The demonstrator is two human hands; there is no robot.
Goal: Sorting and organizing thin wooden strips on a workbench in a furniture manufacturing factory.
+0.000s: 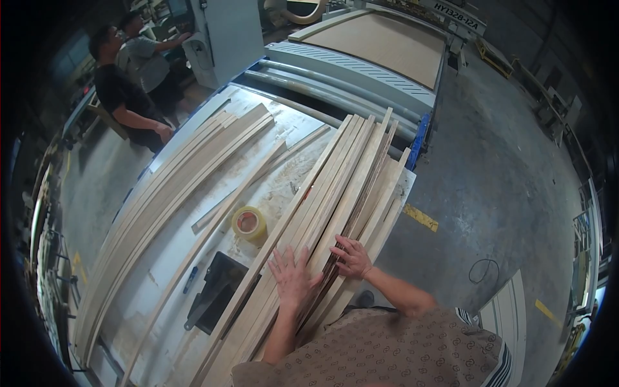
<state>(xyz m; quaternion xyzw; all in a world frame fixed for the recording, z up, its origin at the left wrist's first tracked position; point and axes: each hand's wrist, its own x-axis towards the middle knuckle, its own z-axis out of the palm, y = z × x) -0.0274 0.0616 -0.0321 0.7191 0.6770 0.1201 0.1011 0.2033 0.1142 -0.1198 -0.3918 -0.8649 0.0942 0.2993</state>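
Observation:
Long pale wooden strips (331, 184) lie side by side in a thick bundle in front of me. My left hand (294, 277) rests flat on top of them, fingers spread. My right hand (352, 258) lies across the strips a little to the right, its fingers apart and touching the edges of several darker-edged strips (361, 216). Neither hand is wrapped round a strip. Left of the bundle sit a roll of clear yellowish tape (260, 227), a black plastic tray-like piece (218, 297) and a slim blue tool (190, 280) of unclear kind.
Another stack of wooden strips (187, 155) runs along the left of the white worktable (158, 309), with loose strips (242, 177) crossing between. Metal rollers (303, 80) and a machine bed with a brown board (380, 42) stand beyond. Two people (132, 97) are at the far left.

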